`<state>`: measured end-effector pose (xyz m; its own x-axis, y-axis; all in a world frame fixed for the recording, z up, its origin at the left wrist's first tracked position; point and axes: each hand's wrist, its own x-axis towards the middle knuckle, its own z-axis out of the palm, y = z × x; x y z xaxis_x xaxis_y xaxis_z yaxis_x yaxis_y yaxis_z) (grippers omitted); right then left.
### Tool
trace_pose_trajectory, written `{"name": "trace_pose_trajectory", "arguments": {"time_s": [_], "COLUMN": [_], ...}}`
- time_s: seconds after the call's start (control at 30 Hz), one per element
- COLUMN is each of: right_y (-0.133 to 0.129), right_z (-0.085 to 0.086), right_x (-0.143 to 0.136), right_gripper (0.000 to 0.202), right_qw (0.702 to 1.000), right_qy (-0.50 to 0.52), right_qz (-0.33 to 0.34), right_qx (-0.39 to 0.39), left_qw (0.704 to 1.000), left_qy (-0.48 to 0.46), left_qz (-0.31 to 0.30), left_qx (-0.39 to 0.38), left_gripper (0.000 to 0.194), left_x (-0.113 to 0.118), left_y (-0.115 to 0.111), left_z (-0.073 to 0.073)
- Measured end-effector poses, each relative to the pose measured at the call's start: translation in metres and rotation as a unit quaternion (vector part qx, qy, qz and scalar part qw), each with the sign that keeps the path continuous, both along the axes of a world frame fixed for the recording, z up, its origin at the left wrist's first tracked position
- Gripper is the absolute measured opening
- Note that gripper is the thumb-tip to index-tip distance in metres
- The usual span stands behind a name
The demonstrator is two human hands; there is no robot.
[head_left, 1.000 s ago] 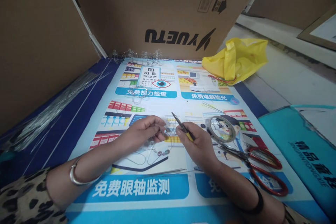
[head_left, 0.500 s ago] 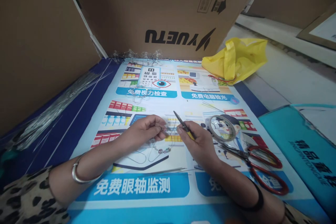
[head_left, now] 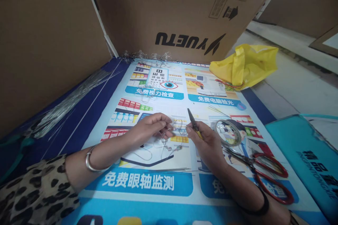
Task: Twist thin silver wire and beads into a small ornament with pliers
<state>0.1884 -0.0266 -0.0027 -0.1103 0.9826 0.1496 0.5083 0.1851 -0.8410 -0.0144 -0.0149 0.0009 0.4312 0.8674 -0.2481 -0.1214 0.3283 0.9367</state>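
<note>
Beaded wire: the beaded wire (head_left: 179, 147) hangs between your two hands, low over the printed sheet (head_left: 174, 107), its beads on the near side and a thin bare loop on the far side.
Left hand: your left hand (head_left: 155, 126) has thumb and forefinger brought together on the left part of the wire, the other fingers curled loosely; the exact pinch point is too small to tell.
Right hand: your right hand (head_left: 207, 140) is wrapped around the pliers (head_left: 194, 122), thumb tip beside the loop; whether it also pinches wire, you cannot tell from this view.
Pliers: tips point to the far side, slightly left, and appear apart from the wire.
Handling: judged very light and springy; the thin strand likely kinks if bent sharply, and the smooth beads likely slip in your fingers.
Hold: best taken on bare wire just beside the beads, lightly, without squeezing the beads with the pliers.
Right side: the tape roll (head_left: 230, 144) lies just beyond your right hand, the red-handled scissors (head_left: 250, 161) nearer, beside your forearm.
Left side: a wire bundle (head_left: 75, 91) lies well apart from your left hand.
</note>
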Motion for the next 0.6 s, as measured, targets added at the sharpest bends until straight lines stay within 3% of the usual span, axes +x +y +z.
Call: {"name": "trace_pose_trajectory", "arguments": {"time_s": [0.6], "right_y": [0.0005], "right_z": [-0.0029], "right_x": [0.0015], "right_gripper": [0.016], "right_qw": [1.000], "right_qy": [0.023], "right_qz": [-0.003], "right_qx": [-0.012], "left_qw": [0.998], "left_qy": [0.057], "left_qz": [-0.014], "left_qx": [0.027], "left_gripper": [0.020], "left_x": [-0.0012], "left_y": [0.0007], "left_z": [-0.0004]}}
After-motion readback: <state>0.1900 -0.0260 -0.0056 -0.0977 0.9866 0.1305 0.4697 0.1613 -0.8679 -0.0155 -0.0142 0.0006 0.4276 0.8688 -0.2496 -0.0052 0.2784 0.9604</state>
